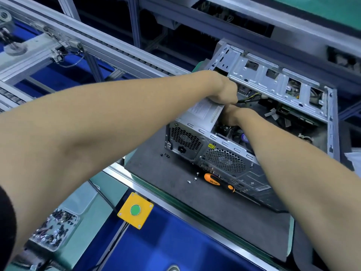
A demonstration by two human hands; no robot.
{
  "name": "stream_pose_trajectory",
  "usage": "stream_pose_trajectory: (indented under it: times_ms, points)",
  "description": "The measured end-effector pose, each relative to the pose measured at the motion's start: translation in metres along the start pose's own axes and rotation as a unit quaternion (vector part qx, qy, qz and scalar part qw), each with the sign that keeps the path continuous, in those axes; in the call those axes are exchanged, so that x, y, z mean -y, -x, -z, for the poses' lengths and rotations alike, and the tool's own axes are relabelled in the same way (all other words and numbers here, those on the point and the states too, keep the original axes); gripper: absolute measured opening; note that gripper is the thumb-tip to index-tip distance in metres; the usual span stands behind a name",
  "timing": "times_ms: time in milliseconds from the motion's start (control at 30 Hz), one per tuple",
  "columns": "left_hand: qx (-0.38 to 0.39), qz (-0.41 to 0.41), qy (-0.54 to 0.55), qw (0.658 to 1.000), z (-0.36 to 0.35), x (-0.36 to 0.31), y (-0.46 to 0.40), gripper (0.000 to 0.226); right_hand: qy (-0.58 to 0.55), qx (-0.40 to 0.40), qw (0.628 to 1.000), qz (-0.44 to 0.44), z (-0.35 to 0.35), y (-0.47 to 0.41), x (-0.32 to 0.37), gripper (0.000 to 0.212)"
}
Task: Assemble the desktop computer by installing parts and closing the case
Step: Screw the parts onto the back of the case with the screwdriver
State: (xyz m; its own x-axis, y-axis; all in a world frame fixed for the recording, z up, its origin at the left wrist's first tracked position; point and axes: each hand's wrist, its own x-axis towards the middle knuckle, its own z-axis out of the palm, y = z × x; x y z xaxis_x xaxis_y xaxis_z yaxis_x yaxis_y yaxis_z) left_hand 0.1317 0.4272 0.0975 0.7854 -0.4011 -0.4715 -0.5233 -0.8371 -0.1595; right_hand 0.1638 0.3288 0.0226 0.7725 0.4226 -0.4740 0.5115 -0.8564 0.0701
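Assembly-line desk [175, 184], dark grey mat. Open silver steel computer case [277, 90] on its side; boxy grey power supply [203, 112] at its rear corner. Your left hand [224, 92] curls over the supply; right hand [230, 116] beneath, grip unclear. Step: seating supply. Next: orange-handled screwdriver [214, 181], loose screws [193, 178], near your right forearm.

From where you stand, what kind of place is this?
Probably a factory assembly line: an aluminium-framed conveyor rail passes an open grey metal computer case on a dark work mat, beside a yellow box with a green push-button.
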Motion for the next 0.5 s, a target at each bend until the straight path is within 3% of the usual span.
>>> stream_pose_trajectory:
  times_ms: [100, 200, 333, 400, 500]
  points:
    - [-0.061, 0.029, 0.056, 0.996, -0.008, 0.004, 0.002, 0.019, -0.01, 0.005, 1.0, 0.016, -0.002, -0.005, -0.006, 0.042]
    - [-0.197, 0.071, 0.202, 0.957, -0.016, 0.001, 0.012, 0.022, -0.022, 0.024, 0.999, 0.026, -0.005, -0.005, -0.011, 0.039]
    - [-0.305, 0.019, 0.279, 0.911, -0.035, 0.004, 0.037, 0.027, -0.048, 0.017, 0.997, 0.065, -0.004, -0.007, -0.01, 0.036]
    - [-0.357, -0.023, 0.335, 0.872, -0.051, 0.006, 0.062, 0.03, -0.079, -0.01, 0.99, 0.113, -0.003, -0.006, -0.009, 0.039]
    - [-0.458, -0.06, 0.399, 0.792, -0.092, 0.008, 0.098, 0.042, -0.078, 0.011, 0.989, 0.125, 0.0, -0.013, -0.015, 0.038]
